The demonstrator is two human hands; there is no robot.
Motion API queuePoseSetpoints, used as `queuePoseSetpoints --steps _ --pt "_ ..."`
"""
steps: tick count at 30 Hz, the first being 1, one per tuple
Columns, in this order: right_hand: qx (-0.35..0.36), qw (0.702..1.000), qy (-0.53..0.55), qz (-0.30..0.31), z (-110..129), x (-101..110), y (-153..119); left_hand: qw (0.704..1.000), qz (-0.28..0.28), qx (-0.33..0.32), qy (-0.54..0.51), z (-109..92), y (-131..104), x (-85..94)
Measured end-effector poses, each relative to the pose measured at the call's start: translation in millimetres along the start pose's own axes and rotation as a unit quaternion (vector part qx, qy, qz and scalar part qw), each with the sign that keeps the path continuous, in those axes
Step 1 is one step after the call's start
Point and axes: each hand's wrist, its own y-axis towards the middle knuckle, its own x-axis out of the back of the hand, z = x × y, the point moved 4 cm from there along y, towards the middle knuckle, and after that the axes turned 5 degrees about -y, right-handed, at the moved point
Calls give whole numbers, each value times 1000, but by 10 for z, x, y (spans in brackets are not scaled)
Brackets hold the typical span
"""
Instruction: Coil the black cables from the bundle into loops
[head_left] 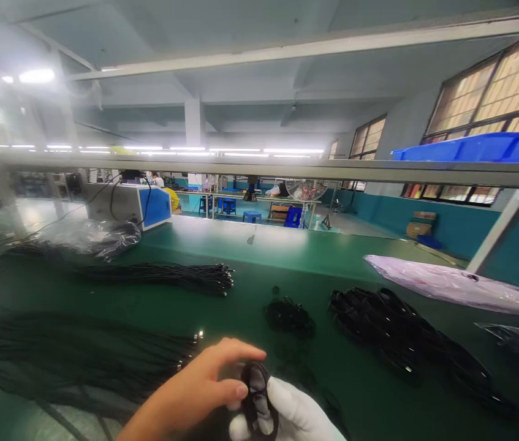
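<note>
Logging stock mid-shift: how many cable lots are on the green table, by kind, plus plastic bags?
Straight cable bundles: 2 – far one, near one
Coiled cable heaps: 2 – small heap, long row
Coil held by left hand and gloved right hand: 1
Plastic bags: 2 –
Total: 7
</note>
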Motion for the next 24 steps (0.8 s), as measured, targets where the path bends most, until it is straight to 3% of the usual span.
queuePoseSetpoints --steps 2,4,8,12,16,21,24 --pt "-40 998 25 27 -40 -25 8 998 17 44 -53 45 11 12" --pt "-66 997 44 20 -68 -30 25 997 -1 56 -50 77 28 38" --pt "-1 998 -15 -64 -34 57 57 994 -72 36 69 65 45 93" --pt "-11 999 -23 -43 -58 122 67 999 -26 21 32 73 36 46" --pt "-23 999 9 -39 -90 161 74 999 -36 24 14 172 28 50" --pt "5 973 -190 -131 -10 186 61 996 -75 17 43 281 38 81" --pt "8 969 -191 -156 38 165 52 997 -79 -9 0 298 64 63"
